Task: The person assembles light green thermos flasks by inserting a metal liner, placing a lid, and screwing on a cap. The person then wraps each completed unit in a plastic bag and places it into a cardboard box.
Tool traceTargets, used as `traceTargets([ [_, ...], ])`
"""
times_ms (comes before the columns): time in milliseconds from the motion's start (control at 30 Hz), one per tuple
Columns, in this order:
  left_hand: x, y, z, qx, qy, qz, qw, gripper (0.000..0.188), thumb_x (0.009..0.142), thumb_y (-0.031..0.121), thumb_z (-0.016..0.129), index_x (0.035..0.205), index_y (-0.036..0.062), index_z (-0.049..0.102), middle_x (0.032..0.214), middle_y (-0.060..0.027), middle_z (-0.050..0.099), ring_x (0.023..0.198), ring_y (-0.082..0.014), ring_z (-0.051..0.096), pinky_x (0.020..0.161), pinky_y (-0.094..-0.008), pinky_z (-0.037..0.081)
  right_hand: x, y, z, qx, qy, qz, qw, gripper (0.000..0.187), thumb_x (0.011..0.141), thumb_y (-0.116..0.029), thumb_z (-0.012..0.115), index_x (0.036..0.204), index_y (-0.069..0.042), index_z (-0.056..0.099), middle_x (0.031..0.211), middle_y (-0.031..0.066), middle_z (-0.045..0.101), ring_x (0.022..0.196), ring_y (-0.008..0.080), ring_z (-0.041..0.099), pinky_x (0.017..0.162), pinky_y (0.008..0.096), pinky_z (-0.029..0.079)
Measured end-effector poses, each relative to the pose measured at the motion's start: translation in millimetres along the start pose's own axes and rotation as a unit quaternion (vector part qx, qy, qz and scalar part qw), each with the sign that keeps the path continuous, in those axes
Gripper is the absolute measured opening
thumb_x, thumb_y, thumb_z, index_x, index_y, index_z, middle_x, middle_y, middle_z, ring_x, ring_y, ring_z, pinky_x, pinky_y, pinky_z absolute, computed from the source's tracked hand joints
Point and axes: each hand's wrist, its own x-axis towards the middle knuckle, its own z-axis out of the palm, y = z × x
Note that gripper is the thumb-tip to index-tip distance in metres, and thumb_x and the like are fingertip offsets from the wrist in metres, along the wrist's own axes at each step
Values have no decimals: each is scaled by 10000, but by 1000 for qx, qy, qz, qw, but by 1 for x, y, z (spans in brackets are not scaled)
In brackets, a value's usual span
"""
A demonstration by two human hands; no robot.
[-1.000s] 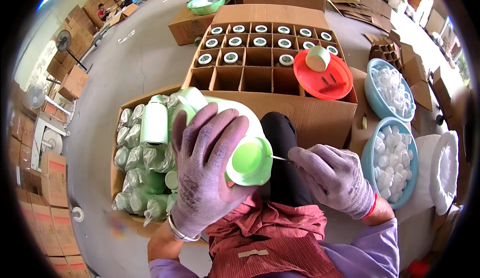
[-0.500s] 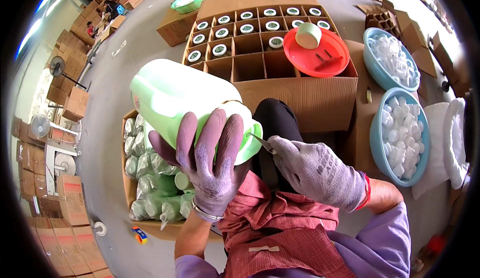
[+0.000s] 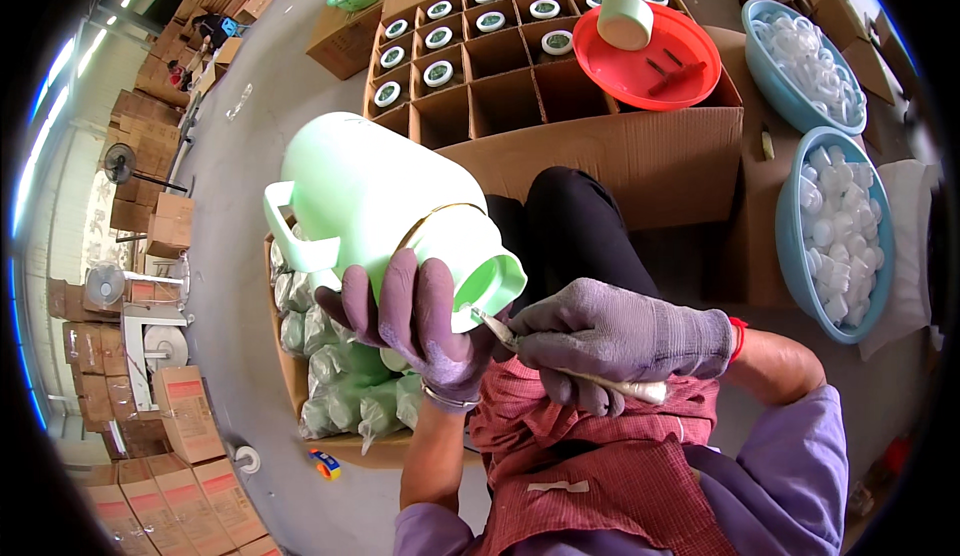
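A pale green jug (image 3: 375, 186) with a side handle lies tilted, its open spout toward me at the lower right. My left hand (image 3: 425, 331), in a purple-grey work glove, is wrapped under the jug's neck and supports it. In my gloved right hand (image 3: 625, 336) is a small knife (image 3: 645, 392), by the look of its narrow metal blade and pale handle. The blade's tip meets the inner lip of the spout. A gold-coloured band circles the neck.
Ahead stands a divided carton (image 3: 600, 171) holding several white-lidded items. A red basin (image 3: 640, 76) with a green cup (image 3: 625, 22) rests on its corner. Blue basins (image 3: 785, 246) of white plastic parts are at right. A box of bagged green items (image 3: 345, 396) sits at left.
The jug has turned, so its side handle and more of the open spout show. My right hand has rolled over, exposing the knife's pale handle. The whole view has shifted slightly.
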Motion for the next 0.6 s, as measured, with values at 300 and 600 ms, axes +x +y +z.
traceTargets([
  [300, 1, 10, 38, -45, 126, -68, 989, 658, 844, 431, 740, 1301, 19, 506, 1277, -161, 518, 1252, -431, 431, 1045, -633, 370, 27, 29, 12, 450, -157, -56, 877, 386, 1047, -250, 495, 781, 11, 601, 607, 44, 550, 416, 94, 507, 317, 226, 340],
  [600, 7, 15, 46, -94, 108, -97, 985, 820, 732, 359, 867, 1353, 16, 457, 1367, -162, 445, 1290, -429, 412, 1055, -607, 385, 55, 51, 45, 647, -283, -198, 679, 332, 1071, -306, 412, 1185, -37, 570, 664, 7, 537, 423, 96, 448, 390, 225, 389],
])
